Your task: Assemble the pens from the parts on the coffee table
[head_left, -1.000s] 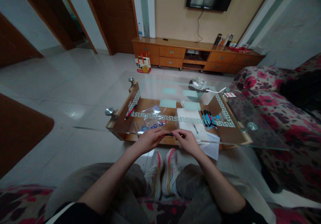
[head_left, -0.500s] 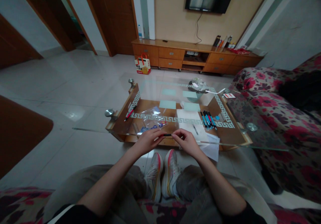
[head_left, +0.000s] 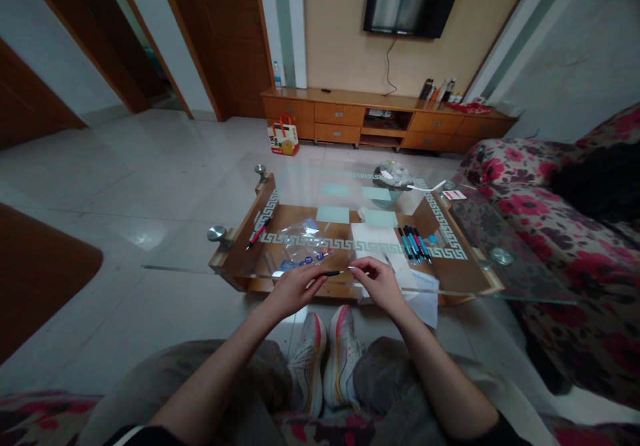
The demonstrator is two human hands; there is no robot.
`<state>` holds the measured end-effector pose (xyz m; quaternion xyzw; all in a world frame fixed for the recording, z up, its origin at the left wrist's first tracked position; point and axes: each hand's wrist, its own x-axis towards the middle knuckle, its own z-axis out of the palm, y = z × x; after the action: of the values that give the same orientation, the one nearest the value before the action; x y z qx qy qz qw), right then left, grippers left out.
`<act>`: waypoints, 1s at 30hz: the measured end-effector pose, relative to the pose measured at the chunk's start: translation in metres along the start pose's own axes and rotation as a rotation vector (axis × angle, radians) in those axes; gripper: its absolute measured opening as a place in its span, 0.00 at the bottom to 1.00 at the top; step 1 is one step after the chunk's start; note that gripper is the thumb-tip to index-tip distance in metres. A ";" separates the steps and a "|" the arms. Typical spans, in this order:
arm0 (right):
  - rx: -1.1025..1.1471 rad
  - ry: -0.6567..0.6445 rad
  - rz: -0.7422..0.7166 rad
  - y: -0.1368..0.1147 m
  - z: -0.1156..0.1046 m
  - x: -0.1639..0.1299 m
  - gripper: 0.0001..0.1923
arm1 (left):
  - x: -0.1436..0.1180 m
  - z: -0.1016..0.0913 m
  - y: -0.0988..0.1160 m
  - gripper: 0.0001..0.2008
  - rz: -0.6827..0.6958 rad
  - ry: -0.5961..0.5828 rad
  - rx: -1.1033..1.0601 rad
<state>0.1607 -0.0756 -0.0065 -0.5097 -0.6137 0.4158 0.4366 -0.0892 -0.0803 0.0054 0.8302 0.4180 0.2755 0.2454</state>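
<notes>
Table top [head_left: 235, 269]: clear glossy glass on varnished wood. Bag [head_left: 300, 246]: shiny transparent plastic. Sheets [head_left: 373, 239]: matt white paper. Floor [head_left: 150, 193]: polished tile.

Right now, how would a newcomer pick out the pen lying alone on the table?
Find the glass coffee table. On its left end, beside the clear plastic bag, lies the red pen. It lies alone; the other pens cluster at the right, mostly blue.

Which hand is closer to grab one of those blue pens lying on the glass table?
Probably the right hand. It sits just in front of the row of blue and dark pens on the glass-topped wooden table. The left hand already holds a thin dark pen and is farther away.
</notes>
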 end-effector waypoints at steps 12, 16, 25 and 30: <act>-0.509 0.155 -0.144 0.024 -0.051 0.013 0.11 | 0.002 0.003 -0.005 0.14 -0.068 0.065 -0.072; -0.548 0.164 -0.131 0.033 -0.048 0.014 0.13 | 0.002 0.003 -0.005 0.13 -0.064 0.062 -0.040; -0.600 0.154 -0.140 0.041 -0.046 0.014 0.14 | 0.002 0.002 -0.003 0.12 -0.020 0.073 -0.018; -0.622 0.144 -0.150 0.039 -0.047 0.014 0.12 | 0.001 0.003 -0.005 0.12 -0.018 0.077 -0.016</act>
<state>0.2148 -0.0537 -0.0293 -0.6001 -0.7147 0.1382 0.3315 -0.0895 -0.0771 0.0009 0.8132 0.4322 0.3086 0.2382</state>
